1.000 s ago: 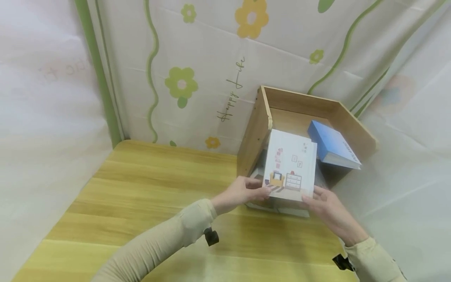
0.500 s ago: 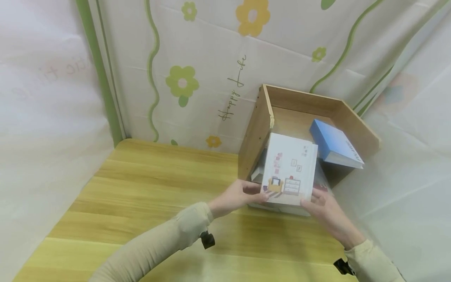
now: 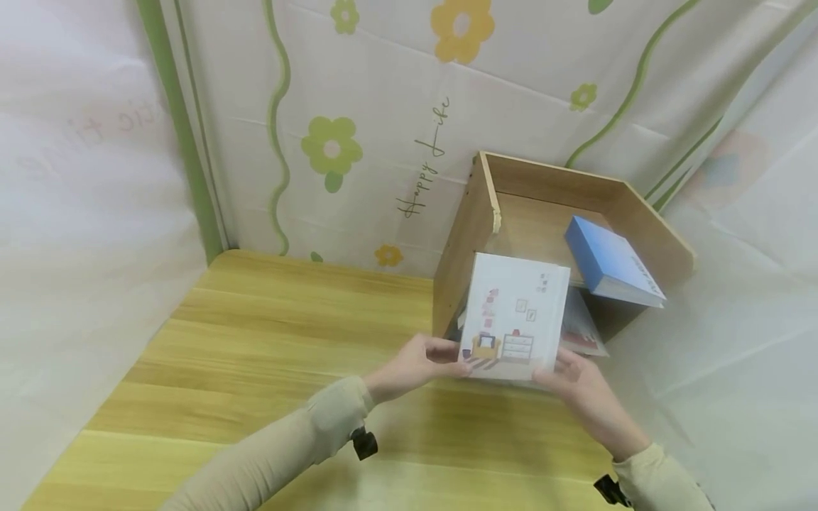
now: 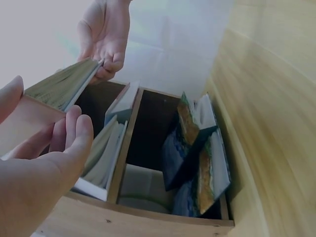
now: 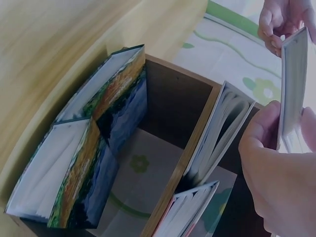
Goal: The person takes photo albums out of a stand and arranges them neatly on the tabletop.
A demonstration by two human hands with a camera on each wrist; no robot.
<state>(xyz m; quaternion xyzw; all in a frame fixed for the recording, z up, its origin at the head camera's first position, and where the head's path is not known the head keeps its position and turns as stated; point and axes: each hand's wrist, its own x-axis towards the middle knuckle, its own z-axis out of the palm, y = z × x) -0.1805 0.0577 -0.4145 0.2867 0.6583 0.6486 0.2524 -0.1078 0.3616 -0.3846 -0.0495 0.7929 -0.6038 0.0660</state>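
Both hands hold a white book (image 3: 514, 312), its cover printed with an armchair and a chest of drawers. My left hand (image 3: 412, 365) grips its lower left edge, thumb on the cover. At the lower right edge, my right hand (image 3: 588, 397) pinches it the same way. The book is tilted in front of a wooden bookshelf (image 3: 460, 248), apart from the top shelf. From the left wrist view, the page edges of the held book (image 4: 64, 86) show between the left hand (image 4: 49, 163) and the right hand (image 4: 106, 39).
A thick blue book (image 3: 610, 259) lies on the top shelf. Below it, a pale book (image 3: 583, 328) leans in the lower compartment. Two books with painted landscape covers (image 5: 86, 163) stand past the divider (image 5: 190, 158). The bookshelf rests on a wooden table (image 3: 307, 333) before a flowered curtain (image 3: 358, 85).
Both hands have carried the white book down and left, away from the top shelf. More of the pale book in the lower compartment shows now. The blue book stays on its shelf.
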